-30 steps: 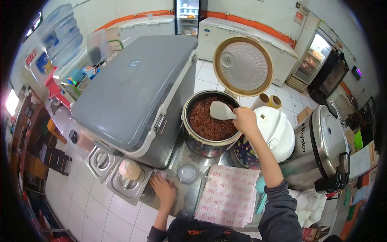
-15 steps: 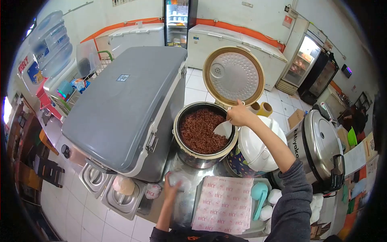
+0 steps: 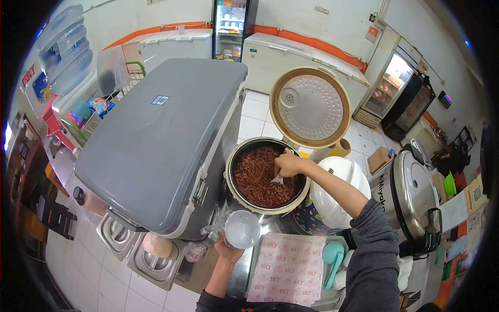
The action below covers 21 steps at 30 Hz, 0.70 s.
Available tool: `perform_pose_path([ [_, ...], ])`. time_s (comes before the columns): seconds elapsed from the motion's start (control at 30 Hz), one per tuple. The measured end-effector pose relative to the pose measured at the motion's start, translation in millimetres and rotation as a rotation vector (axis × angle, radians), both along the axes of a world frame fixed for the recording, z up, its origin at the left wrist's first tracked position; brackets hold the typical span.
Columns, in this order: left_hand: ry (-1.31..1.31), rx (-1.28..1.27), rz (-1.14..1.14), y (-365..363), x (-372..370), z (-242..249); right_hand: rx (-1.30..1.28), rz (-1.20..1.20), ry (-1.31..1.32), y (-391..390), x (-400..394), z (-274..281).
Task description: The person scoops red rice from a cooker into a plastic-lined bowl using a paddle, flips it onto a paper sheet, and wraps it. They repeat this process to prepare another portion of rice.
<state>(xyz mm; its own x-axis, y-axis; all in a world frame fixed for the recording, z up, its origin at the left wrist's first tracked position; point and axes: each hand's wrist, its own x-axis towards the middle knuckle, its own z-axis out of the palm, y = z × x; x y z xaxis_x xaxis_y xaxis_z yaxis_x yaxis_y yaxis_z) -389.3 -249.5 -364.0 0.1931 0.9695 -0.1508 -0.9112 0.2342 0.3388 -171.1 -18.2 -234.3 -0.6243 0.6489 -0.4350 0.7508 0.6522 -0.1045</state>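
Reddish-brown rice (image 3: 254, 174) fills an open round cooker (image 3: 262, 208), whose lid (image 3: 312, 107) stands raised behind it. My right hand (image 3: 290, 165) is closed on a white rice paddle (image 3: 278, 180), its blade partly in the rice. In front of the cooker, my left hand (image 3: 228, 252) holds a translucent white bowl (image 3: 243, 229), its opening facing up. Crumpled clear plastic (image 3: 215, 223) lies beside the bowl. Printed paper sheets (image 3: 287, 268) lie on a tray to the right, beside a turquoise scoop (image 3: 333, 255).
A large grey cooler box (image 3: 161, 140) stands at the left, with lidded steel pans (image 3: 156, 265) in front of it. To the right are a white-lidded container (image 3: 340, 190) and a closed Miyako cooker (image 3: 410, 197). A person (image 3: 457, 158) is at the far right.
My right hand has moved left and down over the rice, and the paddle sits deeper in it. My left hand has raised the bowl toward the cooker, and its opening now shows.
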Motion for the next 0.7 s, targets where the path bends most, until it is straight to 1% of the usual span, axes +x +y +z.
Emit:
perform_pose_path([
  [0.03, 0.024, 0.013, -0.009, -1.3, -0.7, -1.4, -0.020, -0.024, -0.007, 0.1, -2.1, -3.8],
  [0.13, -0.060, -0.005, -0.019, -6.0, 1.2, -5.8, -0.085, -0.101, -0.039, 4.8, -9.7, -6.7],
  [0.2, -0.008, -0.007, -0.057, -8.4, 4.8, -6.4, -0.160, -0.158, -0.078, 10.8, -14.1, -6.1],
  [0.3, 0.030, -0.002, -0.080, -10.5, 7.0, -7.5, -0.230, -0.186, -0.143, 18.0, -18.1, -5.8],
  [0.33, 0.036, 0.002, -0.082, -10.5, 7.1, -8.9, -0.204, -0.193, -0.209, 20.0, -20.1, -6.4],
  [0.43, 0.029, -0.012, -0.072, -9.6, 5.8, -13.8, -0.228, -0.130, -0.320, 28.8, -24.2, -7.8],
  [0.53, 0.022, -0.072, -0.047, -9.1, 8.4, -7.2, -0.339, 0.086, -0.219, 39.9, -17.0, -13.7],
  [0.57, 0.016, -0.064, -0.042, -8.9, 8.1, -7.6, -0.318, 0.024, -0.185, 40.8, -11.4, -16.2],
  [0.63, 0.003, -0.049, -0.033, -8.3, 7.2, -7.9, -0.276, -0.100, -0.117, 24.0, -11.1, 0.7],
  [0.7, -0.044, -0.064, 0.035, -9.2, 4.1, 0.0, -0.223, -0.171, -0.054, 18.1, -3.7, -0.9],
])
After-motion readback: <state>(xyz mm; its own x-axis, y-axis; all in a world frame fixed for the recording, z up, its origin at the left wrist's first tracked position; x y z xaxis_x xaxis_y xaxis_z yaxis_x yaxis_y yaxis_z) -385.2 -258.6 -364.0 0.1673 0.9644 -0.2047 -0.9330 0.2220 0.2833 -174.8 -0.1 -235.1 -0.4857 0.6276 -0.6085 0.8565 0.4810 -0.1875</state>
